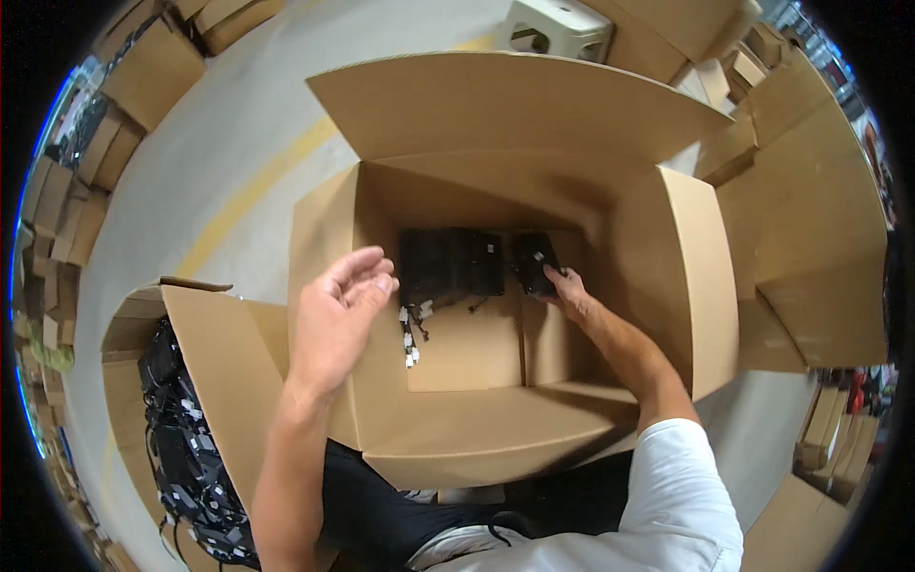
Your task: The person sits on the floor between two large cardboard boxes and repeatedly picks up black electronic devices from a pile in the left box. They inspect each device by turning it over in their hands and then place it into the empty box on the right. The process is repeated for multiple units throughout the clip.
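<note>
A large open cardboard box stands in front of me. My right hand reaches inside it, its fingers closed on a black block-shaped device with a small white label, at the far right of the box floor. To the left of that device lies a row of similar black devices, packed side by side. Thin leads with white connectors hang out at the row's near left end. My left hand hovers by the box's left wall, fingers loosely curled and apart, holding nothing.
A second cardboard box at lower left holds a jumble of black devices and cables. The far flap stands raised. Behind it is a pale plastic stool. More cartons stand at right and along the left edge.
</note>
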Motion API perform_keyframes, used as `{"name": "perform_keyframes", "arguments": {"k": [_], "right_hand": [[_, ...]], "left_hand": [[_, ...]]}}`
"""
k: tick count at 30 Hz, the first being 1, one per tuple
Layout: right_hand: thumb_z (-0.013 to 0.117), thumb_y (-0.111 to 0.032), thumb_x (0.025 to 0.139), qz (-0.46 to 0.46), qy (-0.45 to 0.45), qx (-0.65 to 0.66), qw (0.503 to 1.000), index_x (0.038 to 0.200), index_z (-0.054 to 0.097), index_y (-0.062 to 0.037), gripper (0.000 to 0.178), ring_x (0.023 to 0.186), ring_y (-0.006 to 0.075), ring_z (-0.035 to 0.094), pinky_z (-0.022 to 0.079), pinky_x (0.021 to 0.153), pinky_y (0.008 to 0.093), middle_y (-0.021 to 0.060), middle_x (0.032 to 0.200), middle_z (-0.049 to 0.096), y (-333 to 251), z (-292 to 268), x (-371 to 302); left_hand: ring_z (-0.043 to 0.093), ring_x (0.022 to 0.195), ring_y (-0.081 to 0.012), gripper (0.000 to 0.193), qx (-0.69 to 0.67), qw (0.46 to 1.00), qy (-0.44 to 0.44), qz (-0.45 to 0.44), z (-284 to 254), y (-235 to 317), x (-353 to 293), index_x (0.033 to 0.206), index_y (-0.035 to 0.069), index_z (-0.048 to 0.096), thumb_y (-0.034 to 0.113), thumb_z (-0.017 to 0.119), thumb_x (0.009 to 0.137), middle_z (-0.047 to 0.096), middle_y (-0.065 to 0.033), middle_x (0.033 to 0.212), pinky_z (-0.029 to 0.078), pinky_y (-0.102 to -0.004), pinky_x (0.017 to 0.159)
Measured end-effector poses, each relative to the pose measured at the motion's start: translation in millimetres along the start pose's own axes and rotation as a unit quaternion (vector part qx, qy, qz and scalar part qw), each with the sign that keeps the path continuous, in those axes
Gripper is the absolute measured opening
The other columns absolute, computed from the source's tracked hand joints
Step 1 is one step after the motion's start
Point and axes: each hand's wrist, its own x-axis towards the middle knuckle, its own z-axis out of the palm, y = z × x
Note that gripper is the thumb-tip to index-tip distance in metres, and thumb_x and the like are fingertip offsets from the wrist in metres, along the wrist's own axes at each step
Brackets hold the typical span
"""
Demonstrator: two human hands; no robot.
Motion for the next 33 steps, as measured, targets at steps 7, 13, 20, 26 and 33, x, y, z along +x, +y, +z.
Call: {"name": "perform_keyframes", "arguments": {"k": [7, 13, 20, 26, 33], "right_hand": [[0.063, -0.026, 0.102, 0.009, -0.037, 0.184, 0.982, 0.142, 0.039, 0.0, 0.053, 0.113, 0.0333, 0.065, 0.062, 0.094, 0.0482, 0.0188, 0.135, 0.055, 44.4, 61.8, 31.1], [0.065, -0.035, 0.1, 0.002, 0.011, -0.029, 1.0, 0.132, 0.055, 0.0028, 0.051, 0.104, 0.0323, 0.066, 0.063, 0.083, 0.0458, 0.0169, 0.127, 0.063, 79.8, 95.3, 74.6], [0.064, -0.029, 0.1, -0.091, -0.065, -0.394, 0.912, 0.121, 0.062, -0.0022, 0.034, 0.096, 0.0205, 0.06, 0.053, 0.083, 0.0352, 0.0123, 0.108, 0.063, 57.8, 78.2, 96.7], [0.071, -0.023, 0.092, -0.349, -0.203, -0.628, 0.666, 0.106, 0.072, 0.0058, 0.032, 0.086, 0.0263, 0.071, 0.055, 0.081, 0.037, 0.0172, 0.094, 0.075, -51.1, 114.2, -60.6], [0.066, -0.019, 0.095, -0.22, -0.153, -0.587, 0.764, 0.106, 0.069, 0.005, 0.027, 0.07, 0.0113, 0.064, 0.053, 0.061, 0.0277, 0.0069, 0.084, 0.068, -125.0, 43.4, -176.2]], "left_hand": [[0.065, 0.109, -0.0173, 0.048, -0.008, 1.0, -0.003, -0.019, 4.7, 7.8, -7.1, 0.138, -0.01, 0.053, 0.011, 0.067, 0.097, 0.065, -0.0177, 0.124, 0.052, -0.031, 0.096], [0.065, 0.107, -0.0162, 0.045, 0.079, 0.996, 0.028, -0.032, -9.6, 5.7, -28.2, 0.137, -0.009, 0.054, 0.01, 0.064, 0.098, 0.068, -0.0154, 0.121, 0.053, -0.03, 0.094], [0.062, 0.11, -0.0417, 0.036, 0.175, 0.972, 0.036, 0.153, 19.5, -9.2, -38.0, 0.119, -0.008, 0.063, 0.014, 0.064, 0.09, 0.065, -0.0256, 0.117, 0.049, -0.0467, 0.097], [0.068, 0.091, -0.0414, 0.028, 0.199, 0.96, 0.079, 0.179, -26.5, -9.8, -64.2, 0.105, -0.006, 0.069, 0.013, 0.063, 0.086, 0.07, -0.0253, 0.093, 0.054, -0.0482, 0.084], [0.063, 0.064, -0.0253, 0.026, 0.448, 0.881, 0.101, 0.115, -291.0, -9.5, -280.1, 0.08, 0.0, 0.065, 0.025, 0.07, 0.084, 0.062, -0.0156, 0.07, 0.049, -0.0392, 0.061]]}}
